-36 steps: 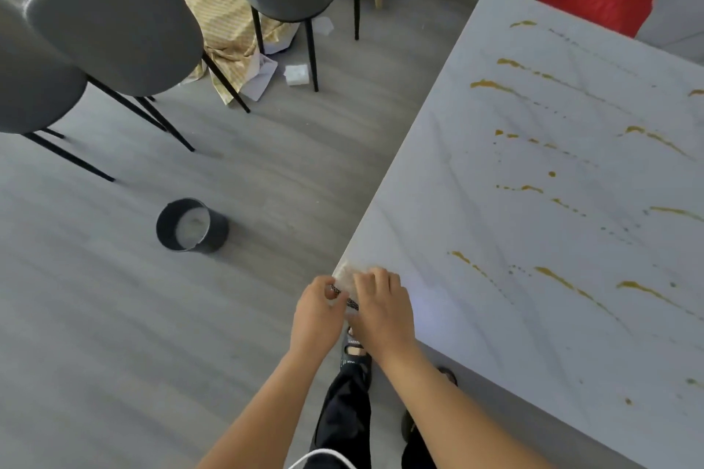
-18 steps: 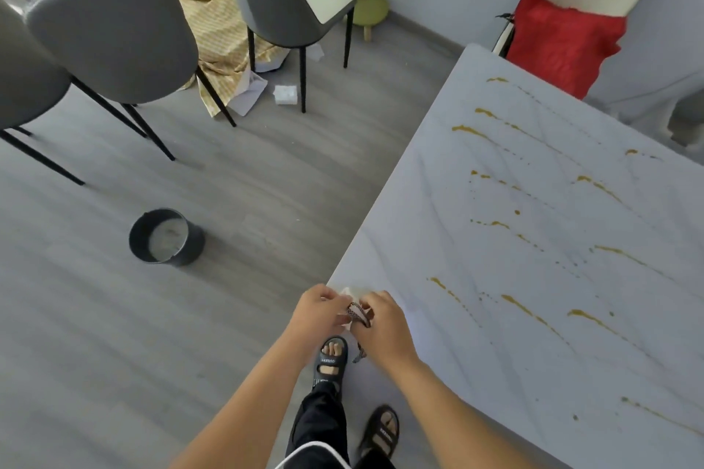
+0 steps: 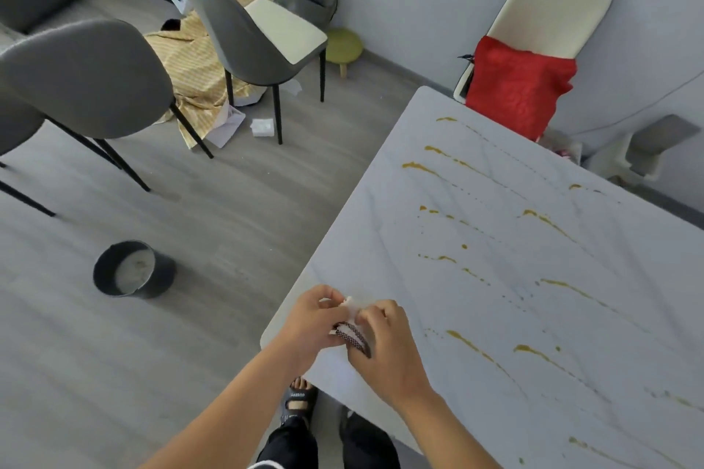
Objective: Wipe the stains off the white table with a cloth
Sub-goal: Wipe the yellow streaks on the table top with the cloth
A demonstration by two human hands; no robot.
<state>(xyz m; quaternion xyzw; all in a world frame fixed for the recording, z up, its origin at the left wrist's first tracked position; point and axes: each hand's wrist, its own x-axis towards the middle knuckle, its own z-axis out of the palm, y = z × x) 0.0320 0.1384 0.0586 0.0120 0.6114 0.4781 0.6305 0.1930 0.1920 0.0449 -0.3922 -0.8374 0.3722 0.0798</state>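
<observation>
Head view looks down on the near left corner of the white marble-veined table [image 3: 381, 240], whose smooth top runs away bare to the right except for thin yellow-brown stains [image 3: 468, 345] streaked across it. At that corner both hands meet over a small crumpled white cloth [image 3: 352, 306] with a dark patterned strip. Left hand [image 3: 310, 322] and right hand [image 3: 384, 348] each have the grip pinched shut on the cloth, fingers curled.

The white table [image 3: 381, 247] carries yellow-brown stains [image 3: 472, 346] in long streaks and drops across its marbled top — nothing else shows resting flat on it.
</observation>
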